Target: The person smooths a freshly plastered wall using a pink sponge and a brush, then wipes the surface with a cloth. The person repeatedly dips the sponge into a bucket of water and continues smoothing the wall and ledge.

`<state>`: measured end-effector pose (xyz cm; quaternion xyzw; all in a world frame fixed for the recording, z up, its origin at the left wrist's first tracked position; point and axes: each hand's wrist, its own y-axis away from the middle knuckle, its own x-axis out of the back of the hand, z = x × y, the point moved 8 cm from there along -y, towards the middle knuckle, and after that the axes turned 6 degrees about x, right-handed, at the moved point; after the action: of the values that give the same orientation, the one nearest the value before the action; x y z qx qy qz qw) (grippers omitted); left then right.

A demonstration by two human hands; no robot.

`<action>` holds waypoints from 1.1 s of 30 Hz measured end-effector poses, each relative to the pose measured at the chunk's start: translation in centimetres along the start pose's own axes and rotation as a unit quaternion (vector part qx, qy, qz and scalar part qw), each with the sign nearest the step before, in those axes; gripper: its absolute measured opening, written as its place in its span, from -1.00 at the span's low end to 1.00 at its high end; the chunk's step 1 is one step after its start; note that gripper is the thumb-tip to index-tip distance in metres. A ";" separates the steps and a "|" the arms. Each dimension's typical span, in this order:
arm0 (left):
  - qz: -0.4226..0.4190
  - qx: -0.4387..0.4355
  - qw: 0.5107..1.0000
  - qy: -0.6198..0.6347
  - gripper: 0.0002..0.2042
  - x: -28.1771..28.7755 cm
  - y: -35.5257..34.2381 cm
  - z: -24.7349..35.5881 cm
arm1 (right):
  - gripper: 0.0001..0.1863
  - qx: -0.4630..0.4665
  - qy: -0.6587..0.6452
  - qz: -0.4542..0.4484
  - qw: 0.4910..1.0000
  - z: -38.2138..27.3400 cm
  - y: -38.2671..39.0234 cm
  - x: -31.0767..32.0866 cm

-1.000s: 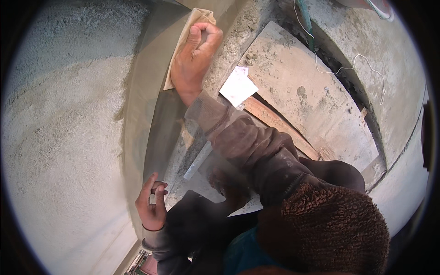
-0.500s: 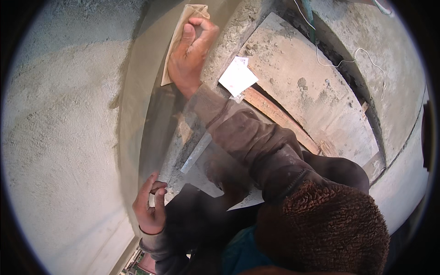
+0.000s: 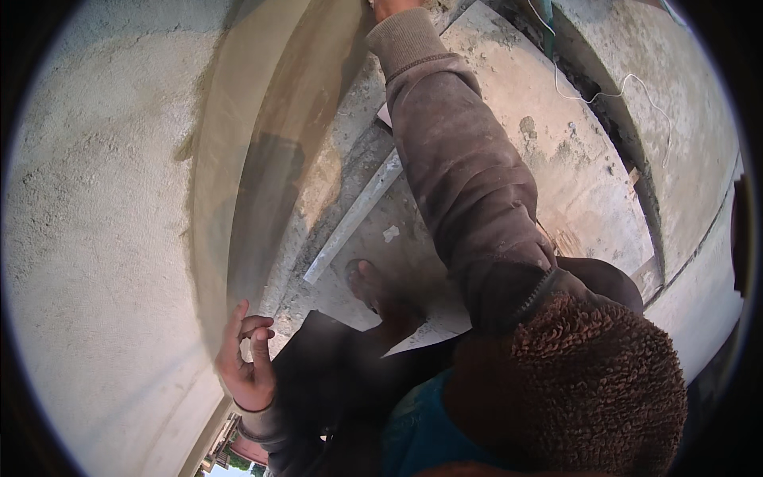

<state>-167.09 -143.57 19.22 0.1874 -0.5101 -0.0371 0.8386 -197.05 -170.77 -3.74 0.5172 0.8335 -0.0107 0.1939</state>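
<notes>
My right hand point(image 3: 396, 7) is cut off by the top edge, at the far end of a smooth, damp-looking plaster band point(image 3: 274, 103). Its fingers are out of view, so whatever it may hold is hidden. The brown sleeve point(image 3: 461, 151) of that arm stretches across the middle. Low on the left, my left hand point(image 3: 248, 359) is raised beside the near end of the band, thumb and fingers apart and nothing in them. I cannot tell whether it touches the surface.
A rough plastered wall point(image 3: 103, 199) fills the left. A pale straight strip point(image 3: 354, 215) lies past a bare foot point(image 3: 367, 285). To the right lie a dusty slab point(image 3: 556, 151) with mortar crumbs, a thin white cord point(image 3: 608, 94) and a dark gap point(image 3: 604, 127).
My right hand has moved up and away, nearly out of view; the flat tan pad it held no longer shows. My left hand has shifted slightly left. The sleeve now covers most of the white card.
</notes>
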 end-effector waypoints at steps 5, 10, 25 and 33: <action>-0.023 -0.010 0.999 -0.041 -0.61 -1.0 -1.6 0.9 | -0.52 0.148 0.011 -0.078 0.986 1.8 18.0 2.2; 0.019 -0.002 1.000 -0.015 -0.60 0.8 0.4 -0.6 | -0.53 0.113 -0.002 -0.021 0.993 2.5 1.4 1.9; -0.008 -0.080 0.996 -0.031 -0.60 2.6 4.6 0.1 | -0.49 0.060 -0.034 -0.037 0.997 -3.4 7.8 -0.8; -0.018 -0.120 0.991 -0.062 -0.59 2.5 4.3 0.2 | -0.61 0.122 0.040 -0.102 0.986 -1.7 20.7 1.5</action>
<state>-166.62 -140.30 22.88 0.0925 -0.5496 -0.1248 0.8209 -180.24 -159.49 1.05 0.4496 0.8813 -0.1113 0.0937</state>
